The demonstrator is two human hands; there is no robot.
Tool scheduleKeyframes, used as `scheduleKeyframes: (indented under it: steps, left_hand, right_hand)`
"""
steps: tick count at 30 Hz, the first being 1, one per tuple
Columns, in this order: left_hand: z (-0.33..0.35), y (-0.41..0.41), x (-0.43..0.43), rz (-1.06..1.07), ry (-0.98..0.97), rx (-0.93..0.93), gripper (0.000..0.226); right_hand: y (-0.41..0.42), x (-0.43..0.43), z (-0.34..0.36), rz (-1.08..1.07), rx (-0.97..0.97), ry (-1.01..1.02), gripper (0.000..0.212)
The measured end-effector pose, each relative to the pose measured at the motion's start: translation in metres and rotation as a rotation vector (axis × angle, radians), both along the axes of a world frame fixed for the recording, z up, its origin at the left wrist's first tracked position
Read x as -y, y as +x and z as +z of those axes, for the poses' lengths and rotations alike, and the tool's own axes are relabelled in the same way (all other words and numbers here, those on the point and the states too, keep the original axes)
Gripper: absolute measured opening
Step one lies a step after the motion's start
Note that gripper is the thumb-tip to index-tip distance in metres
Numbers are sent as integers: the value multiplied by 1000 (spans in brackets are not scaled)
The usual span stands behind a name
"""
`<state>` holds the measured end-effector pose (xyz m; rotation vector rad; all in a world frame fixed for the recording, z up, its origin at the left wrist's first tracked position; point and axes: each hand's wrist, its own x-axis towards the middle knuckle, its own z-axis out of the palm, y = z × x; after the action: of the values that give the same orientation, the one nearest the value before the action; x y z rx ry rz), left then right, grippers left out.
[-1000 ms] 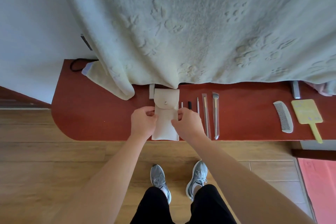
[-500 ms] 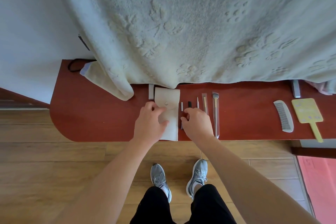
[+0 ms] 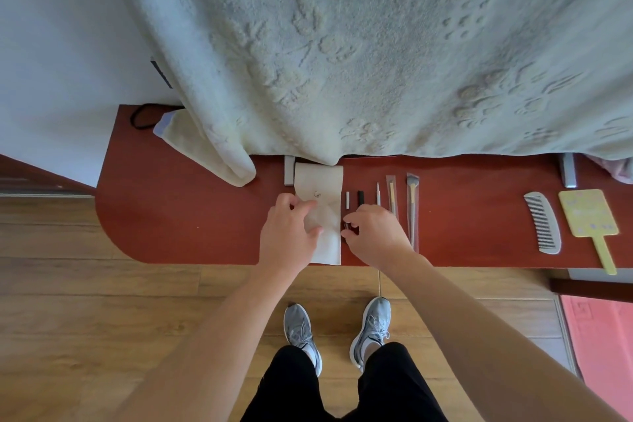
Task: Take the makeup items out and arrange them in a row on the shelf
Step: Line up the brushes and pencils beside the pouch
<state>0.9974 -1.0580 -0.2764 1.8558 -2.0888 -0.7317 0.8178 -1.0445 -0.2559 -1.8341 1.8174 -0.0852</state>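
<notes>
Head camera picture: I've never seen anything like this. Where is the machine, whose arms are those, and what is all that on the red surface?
There is no machine here. A person wears a wide-angle camera on the head, so you look down along their own arms to their shoes. The left hand lies on a cream pouch on the red-brown shelf; whether it grips the cloth I cannot tell. The right hand pinches a small dark item just beside the pouch. Further right, side by side in a row, lie a white stick, a black stick, a thin pale tool, a sleeved tool and a long brush. Apart, at the far right, lie a comb and a yellow hand mirror. A pale blanket hangs behind.
</notes>
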Motion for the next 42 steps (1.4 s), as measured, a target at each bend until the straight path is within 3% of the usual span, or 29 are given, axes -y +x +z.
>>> scheduleKeyframes:
  steps: [7, 11, 18, 26, 42]
  left_hand:
    - [0, -1, 0, 9, 14, 6, 48]
    - [0, 0, 1, 15, 50, 19, 49]
    - [-3, 0, 1, 17, 39, 31, 49]
    - [-3, 1, 1, 18, 33, 18, 49]
    - [-4, 2, 1, 10, -10, -41, 50]
  right_hand:
    - [0, 9, 2, -67, 0, -14, 21]
    - [1, 34, 6, -194, -24, -64, 29]
    - [14, 53, 6, -255, -117, 68, 17]
    - [13, 49, 9, -290, -92, 44, 30]
    - [24, 4, 8, -337, -77, 126, 24]
